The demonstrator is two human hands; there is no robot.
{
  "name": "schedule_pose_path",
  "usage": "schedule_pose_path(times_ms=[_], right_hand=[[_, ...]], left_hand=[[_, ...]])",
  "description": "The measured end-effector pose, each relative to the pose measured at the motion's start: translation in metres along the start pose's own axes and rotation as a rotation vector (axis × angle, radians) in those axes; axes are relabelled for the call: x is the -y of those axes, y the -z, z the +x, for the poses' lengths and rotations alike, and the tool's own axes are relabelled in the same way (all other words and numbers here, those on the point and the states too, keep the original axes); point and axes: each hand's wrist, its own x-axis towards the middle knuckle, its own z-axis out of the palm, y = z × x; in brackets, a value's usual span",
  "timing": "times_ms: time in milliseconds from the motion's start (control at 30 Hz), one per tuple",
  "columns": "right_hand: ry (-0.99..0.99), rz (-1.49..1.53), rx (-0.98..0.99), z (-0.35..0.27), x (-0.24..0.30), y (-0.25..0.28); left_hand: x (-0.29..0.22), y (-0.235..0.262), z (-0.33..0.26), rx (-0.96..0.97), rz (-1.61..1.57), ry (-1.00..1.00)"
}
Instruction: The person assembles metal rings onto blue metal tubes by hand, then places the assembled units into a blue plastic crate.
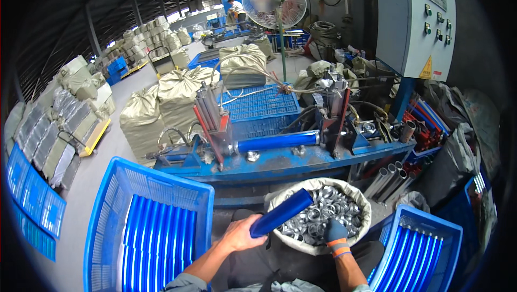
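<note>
My bare left hand point(241, 234) is wrapped round the near end of a shiny blue tube point(285, 212), which slants up to the right over the edge of a white sack point(368, 206). Loose silvery metal rings point(318, 208) fill that sack between my knees. My right hand point(336, 231), in a dark glove with an orange-striped cuff, reaches down into the rings; its fingertips are hidden. Beyond the sack, a second blue tube point(277, 141) lies level between the two end heads of a blue machine bench point(258, 169).
Blue crates of blue tubes stand at my left point(153, 171) and right point(431, 217). Bare metal pipes point(385, 178) lean under the bench's right end. A control cabinet point(414, 28) hangs at right; a fan point(273, 1) and full sacks point(186, 95) stand behind. A person point(236, 11) bends far back.
</note>
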Motion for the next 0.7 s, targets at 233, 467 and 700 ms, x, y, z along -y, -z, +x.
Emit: schedule_pose_path(times_ms=[233,467,700], right_hand=[[0.042,0.013,0.099,-0.011,0.001,0.005],[0.076,-0.017,-0.081,-0.008,-0.001,0.005],[-0.219,0.287,-0.058,-0.004,-0.012,0.006]], left_hand=[[0.006,-0.004,-0.01,0.052,-0.016,-0.006],[0.005,-0.007,-0.012,0.054,-0.039,-0.025],[0.003,-0.011,-0.014,0.058,-0.079,-0.021]])
